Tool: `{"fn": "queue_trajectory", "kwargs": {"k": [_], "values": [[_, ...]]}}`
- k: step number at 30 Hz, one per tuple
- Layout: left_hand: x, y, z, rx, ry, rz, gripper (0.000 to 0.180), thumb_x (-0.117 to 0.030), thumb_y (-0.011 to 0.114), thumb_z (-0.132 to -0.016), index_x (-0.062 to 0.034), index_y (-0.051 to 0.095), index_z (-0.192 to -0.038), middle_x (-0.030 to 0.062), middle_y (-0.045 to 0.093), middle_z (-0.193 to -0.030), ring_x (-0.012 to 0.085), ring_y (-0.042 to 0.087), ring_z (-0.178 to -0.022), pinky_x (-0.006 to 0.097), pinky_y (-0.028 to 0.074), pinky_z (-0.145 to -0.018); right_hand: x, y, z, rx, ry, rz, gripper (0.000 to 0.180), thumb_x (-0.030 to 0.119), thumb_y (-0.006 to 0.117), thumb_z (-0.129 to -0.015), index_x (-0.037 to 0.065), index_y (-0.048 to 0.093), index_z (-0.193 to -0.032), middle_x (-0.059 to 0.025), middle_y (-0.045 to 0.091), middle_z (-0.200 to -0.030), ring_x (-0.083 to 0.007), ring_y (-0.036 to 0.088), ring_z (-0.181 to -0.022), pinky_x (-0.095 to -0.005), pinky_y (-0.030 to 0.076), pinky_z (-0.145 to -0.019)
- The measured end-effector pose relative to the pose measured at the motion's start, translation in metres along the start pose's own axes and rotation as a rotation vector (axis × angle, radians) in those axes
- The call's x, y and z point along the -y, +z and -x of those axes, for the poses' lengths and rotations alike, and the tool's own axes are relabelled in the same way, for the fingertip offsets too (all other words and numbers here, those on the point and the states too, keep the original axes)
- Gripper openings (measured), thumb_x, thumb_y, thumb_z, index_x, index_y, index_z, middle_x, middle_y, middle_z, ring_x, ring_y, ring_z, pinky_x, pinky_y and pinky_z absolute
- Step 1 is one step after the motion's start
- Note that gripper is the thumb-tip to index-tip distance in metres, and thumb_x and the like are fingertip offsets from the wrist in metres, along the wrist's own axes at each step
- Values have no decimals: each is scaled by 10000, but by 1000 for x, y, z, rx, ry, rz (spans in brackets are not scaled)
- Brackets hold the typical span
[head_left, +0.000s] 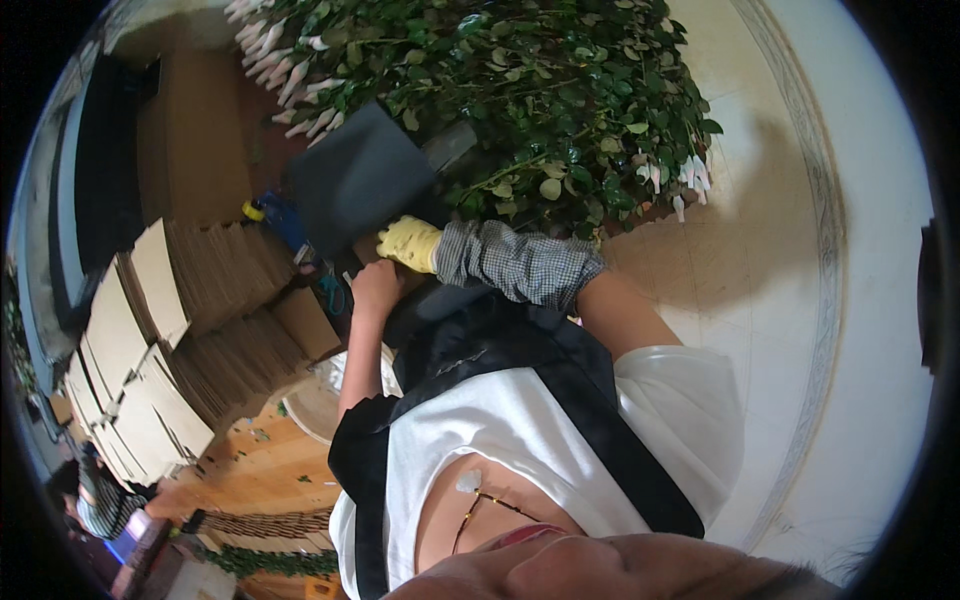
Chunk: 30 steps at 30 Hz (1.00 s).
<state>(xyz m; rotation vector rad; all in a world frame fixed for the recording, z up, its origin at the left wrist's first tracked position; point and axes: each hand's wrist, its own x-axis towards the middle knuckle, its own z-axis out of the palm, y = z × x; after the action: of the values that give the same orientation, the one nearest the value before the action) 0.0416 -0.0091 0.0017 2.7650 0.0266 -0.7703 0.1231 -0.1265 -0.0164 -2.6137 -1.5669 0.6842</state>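
My left hand (375,287) is bare, its fingers curled at the near edge of a brown surface (372,258). What it grips, if anything, is hidden. Close beside it, my right hand (410,243) wears a yellow glove below a checkered sleeve cover; its fingers are bent in, and I cannot make out anything in them. Just beyond both hands stands a dark grey flat panel (365,175), tilted. A tool with turquoise loops (333,294), perhaps scissors, lies left of my left hand. Beyond it is a blue object with a yellow end (275,216).
A large heap of leafy stems (540,90) with pale sleeved flower heads (280,70) fills the far side. Stacks of flat cardboard (165,340) stand at the left. Another person in a striped top (105,500) is at the lower left. Pale tiled floor (750,270) lies right.
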Motion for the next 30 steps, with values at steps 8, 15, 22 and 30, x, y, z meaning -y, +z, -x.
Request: {"fn": "queue_trajectory", "kwargs": {"k": [8,15,22,30], "values": [[-12,15,3,-148,58,8,271,-285,596,-878,-34,645,-966,189,692,-836,377,682,-780,500,551,-705,-105,-39,137,-635,183,-1010,430,232,604,-896,19,562,-1267,-184,593,-1271,-315,534,-1223,-408,396,-1078],[-25,24,6,-197,-7,-36,215,-247,580,-886,-36,621,-900,175,678,-760,348,688,-710,451,563,-619,-160,46,188,-236,726,-239,472,322,602,-927,30,537,-1292,-160,556,-1330,-328,537,-1193,-421,435,-1052],[-17,37,13,-246,-35,11,213,-255,582,-890,-48,606,-935,178,670,-711,358,679,-671,459,559,-589,-210,-59,137,-559,479,-624,500,256,578,-944,24,474,-1375,-186,522,-1381,-351,514,-1248,-420,427,-1056],[-28,25,14,-268,-106,81,203,-229,577,-869,-32,600,-912,183,665,-691,358,677,-647,471,556,-588,-325,-114,-52,-628,673,86,534,294,643,-882,24,522,-1327,-183,522,-1370,-358,476,-1273,-430,390,-1073]]}}
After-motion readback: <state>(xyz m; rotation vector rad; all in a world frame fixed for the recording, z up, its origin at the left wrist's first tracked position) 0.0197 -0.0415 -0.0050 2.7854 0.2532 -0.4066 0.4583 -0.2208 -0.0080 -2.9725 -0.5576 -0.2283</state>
